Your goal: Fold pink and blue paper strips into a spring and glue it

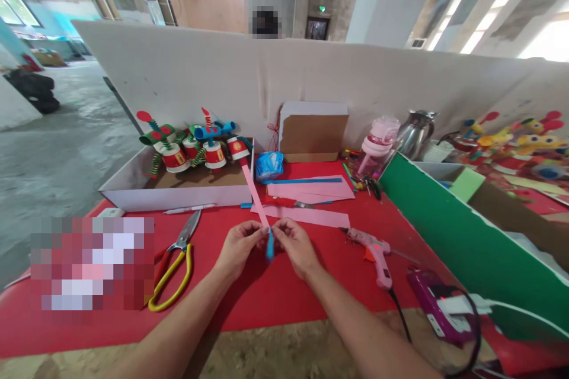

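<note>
My left hand (pixel 243 247) and my right hand (pixel 294 243) meet over the middle of the red table, fingers pinched. Between them they grip a pink paper strip (pixel 255 194) and a blue paper strip (pixel 270 247), which join or cross at my fingertips. The pink one reaches away toward the box; the blue one hangs toward me, its end blurred. My fingers cover the spot where the strips meet. Beyond my hands lie pink paper sheets (pixel 326 218). A pink glue gun (pixel 373 254) lies to the right, and scissors (pixel 178 257) with yellow and red handles lie to the left.
A white box (pixel 178 200) at back left holds several paper-cup figures (pixel 216 155). A green-sided box (pixel 444 243) stands at right, near a purple power strip (pixel 438 308) with cables. A pink bottle (pixel 377 145) and metal jug (pixel 414 133) stand behind. A white partition (pixel 213 77) rises beyond.
</note>
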`<move>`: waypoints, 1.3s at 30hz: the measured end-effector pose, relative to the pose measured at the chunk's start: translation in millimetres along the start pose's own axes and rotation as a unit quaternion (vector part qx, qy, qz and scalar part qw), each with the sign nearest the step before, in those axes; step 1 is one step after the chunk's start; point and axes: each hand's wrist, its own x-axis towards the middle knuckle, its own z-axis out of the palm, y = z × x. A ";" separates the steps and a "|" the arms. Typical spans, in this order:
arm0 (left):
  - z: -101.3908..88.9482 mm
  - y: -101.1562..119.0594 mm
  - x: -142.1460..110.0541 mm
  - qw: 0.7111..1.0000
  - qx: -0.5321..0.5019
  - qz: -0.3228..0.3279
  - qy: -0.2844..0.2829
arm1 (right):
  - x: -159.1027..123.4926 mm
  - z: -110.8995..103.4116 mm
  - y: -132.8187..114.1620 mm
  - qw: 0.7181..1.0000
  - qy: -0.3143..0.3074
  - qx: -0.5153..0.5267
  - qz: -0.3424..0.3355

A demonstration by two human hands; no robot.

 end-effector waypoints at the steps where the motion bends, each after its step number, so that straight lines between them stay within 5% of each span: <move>1: 0.1 0.0 0.0 1.000 0.000 -0.003 -0.001 | -0.2 -0.1 -0.1 1.000 -0.001 -0.008 -0.006; 21: 2.3 1.7 -4.6 0.998 0.040 0.039 -0.022 | 3.1 -4.8 2.3 0.999 0.025 -0.014 -0.016; 30: 1.8 5.2 -4.1 0.993 0.099 0.056 0.002 | 3.2 -6.7 3.7 0.999 -0.004 0.014 0.042; 39: -1.0 0.5 -0.9 0.998 0.053 0.045 0.007 | 1.6 -3.9 1.5 0.999 0.022 -0.037 -0.002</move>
